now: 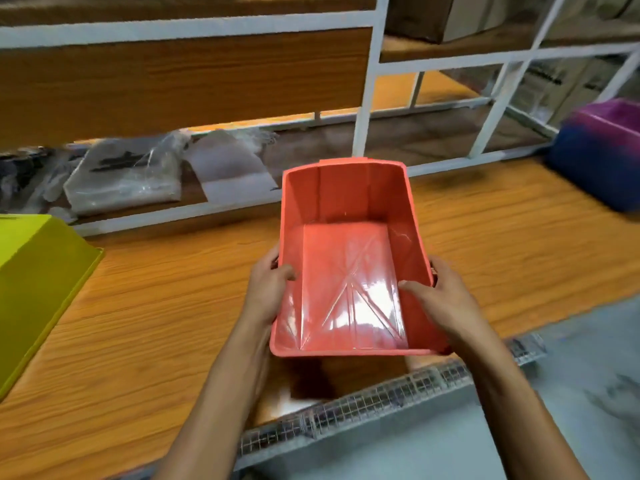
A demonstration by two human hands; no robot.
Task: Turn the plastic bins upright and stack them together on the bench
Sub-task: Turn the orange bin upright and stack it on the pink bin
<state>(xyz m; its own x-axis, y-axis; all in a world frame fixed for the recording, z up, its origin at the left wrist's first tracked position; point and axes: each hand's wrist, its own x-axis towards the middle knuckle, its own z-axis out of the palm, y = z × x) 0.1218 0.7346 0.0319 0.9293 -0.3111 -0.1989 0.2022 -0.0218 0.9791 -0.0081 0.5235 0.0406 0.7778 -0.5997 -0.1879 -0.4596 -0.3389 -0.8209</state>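
Over the bench (145,306), both hands grip the red bin (346,265), seemingly upright.

I hold the red bin (346,258) open side up over the wooden surface (156,323), my left hand (268,287) and right hand (438,299) gripping its long walls, thumbs inside. A yellow-green bin (38,282) lies overturned at the left edge; a blue-purple bin (599,154) sits at the far right.
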